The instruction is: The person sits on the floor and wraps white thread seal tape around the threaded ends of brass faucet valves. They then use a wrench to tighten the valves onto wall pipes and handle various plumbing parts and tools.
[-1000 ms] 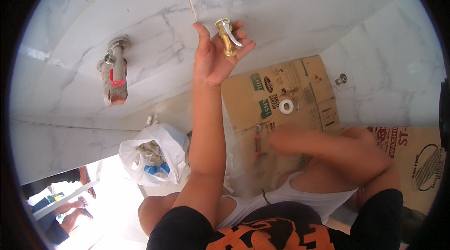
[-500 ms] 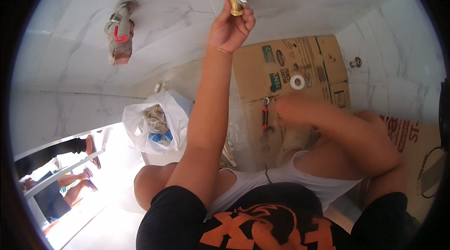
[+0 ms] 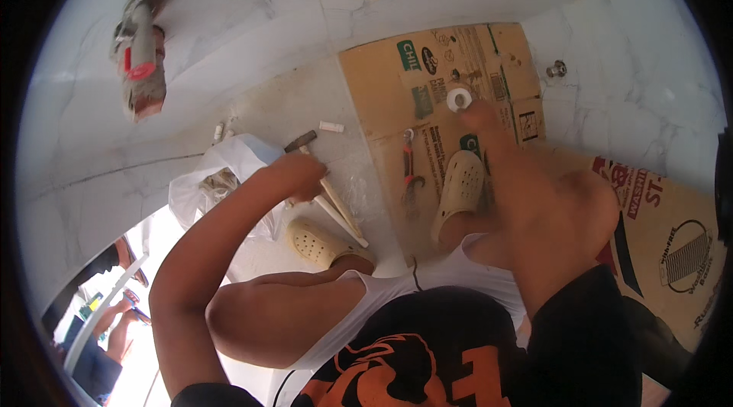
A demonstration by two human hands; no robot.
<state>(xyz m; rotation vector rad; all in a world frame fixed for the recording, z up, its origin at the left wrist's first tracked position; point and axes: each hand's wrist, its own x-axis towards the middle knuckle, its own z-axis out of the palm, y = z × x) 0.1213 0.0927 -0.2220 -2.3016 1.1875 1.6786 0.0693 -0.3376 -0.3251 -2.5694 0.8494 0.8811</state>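
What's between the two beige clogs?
In the head view, going from the left clog to the right clog: lower ends of pale sticks, a strip of floor, the edge of the cardboard, then a red-handled tool.

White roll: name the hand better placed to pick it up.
Right, most likely: the right hand is right at the roll, while the left hand is well off to the left, by the hammer.
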